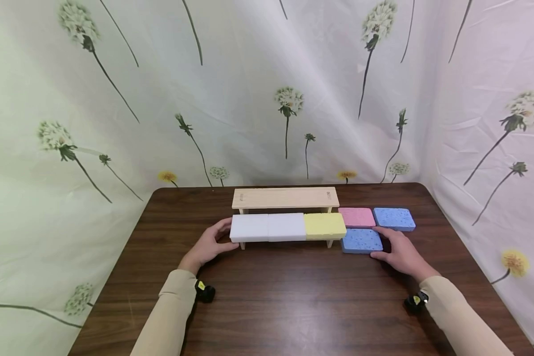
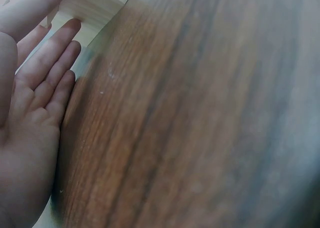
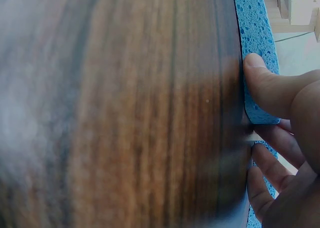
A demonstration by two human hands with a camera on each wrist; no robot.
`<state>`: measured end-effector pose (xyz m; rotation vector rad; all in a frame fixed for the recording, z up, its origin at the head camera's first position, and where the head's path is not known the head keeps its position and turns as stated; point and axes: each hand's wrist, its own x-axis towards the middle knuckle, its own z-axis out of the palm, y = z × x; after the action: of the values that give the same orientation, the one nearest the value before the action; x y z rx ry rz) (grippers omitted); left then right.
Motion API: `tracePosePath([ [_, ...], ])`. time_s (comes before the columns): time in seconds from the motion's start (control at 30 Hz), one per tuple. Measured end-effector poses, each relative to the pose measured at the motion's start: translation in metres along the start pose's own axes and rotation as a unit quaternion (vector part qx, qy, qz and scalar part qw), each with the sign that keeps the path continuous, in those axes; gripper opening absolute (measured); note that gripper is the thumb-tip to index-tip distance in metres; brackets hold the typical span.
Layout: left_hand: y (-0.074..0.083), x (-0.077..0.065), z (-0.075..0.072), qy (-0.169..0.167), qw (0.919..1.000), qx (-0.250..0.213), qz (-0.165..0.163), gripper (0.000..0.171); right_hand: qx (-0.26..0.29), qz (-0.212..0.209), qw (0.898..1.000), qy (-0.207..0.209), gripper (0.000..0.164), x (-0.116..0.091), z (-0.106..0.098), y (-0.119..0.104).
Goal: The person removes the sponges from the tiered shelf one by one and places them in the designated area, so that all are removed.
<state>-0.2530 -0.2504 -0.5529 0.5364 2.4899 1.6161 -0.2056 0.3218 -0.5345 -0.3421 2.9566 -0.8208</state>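
- At the middle of a dark wood-grain bench [image 1: 293,306], seen from above, a pale wooden stand carries a row of three blocks side by side: a left white block [image 1: 249,227], a middle white block [image 1: 287,226] and, at the right end, a yellow block [image 1: 326,226]. Two short legs show below the row.
- Just behind the row runs a pale wooden plank [image 1: 289,198], raised on short legs, with small dark marks near both ends of its top.
- Right of the row, a front blue sponge [image 1: 360,241] lies flat on the bench, just beside the yellow block, its upper face speckled with pores.
- A pink sponge [image 1: 357,216] lies directly behind it, and a rear blue sponge [image 1: 394,218] sits to the right of the pink one.
- The person's right hand [image 1: 402,253] pinches the front blue sponge by its right end, thumb on the near side and fingers toward the far side. The right wrist view shows the thumb pressed to the porous blue face.
- The left hand [image 1: 206,244] is at the outer end of the left white block, thumb and fingers apart, with the thumb near the front corner. In the left wrist view its fingers reach out nearly straight; whether they press the block cannot be told.
- Both forearms wear beige sleeves [image 1: 173,306], and a small black device [image 1: 204,291] sits at each wrist.
- Behind the bench hangs white cloth [image 1: 249,99] printed with dandelions.
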Motion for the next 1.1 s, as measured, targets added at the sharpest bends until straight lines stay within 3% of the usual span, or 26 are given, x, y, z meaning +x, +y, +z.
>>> tracePosePath([
  [0.57,-0.004,-0.001,0.0,-0.005,1.0,0.004,-0.004,0.079,0.002,0.009,1.0,-0.002,0.083,-0.004,0.0,0.001],
  [1.1,0.0,0.001,-0.002,-0.007,1.0,0.0,-0.005,0.08,0.036,0.009,0.999,0.028,0.092,-0.018,-0.026,-0.005],
])
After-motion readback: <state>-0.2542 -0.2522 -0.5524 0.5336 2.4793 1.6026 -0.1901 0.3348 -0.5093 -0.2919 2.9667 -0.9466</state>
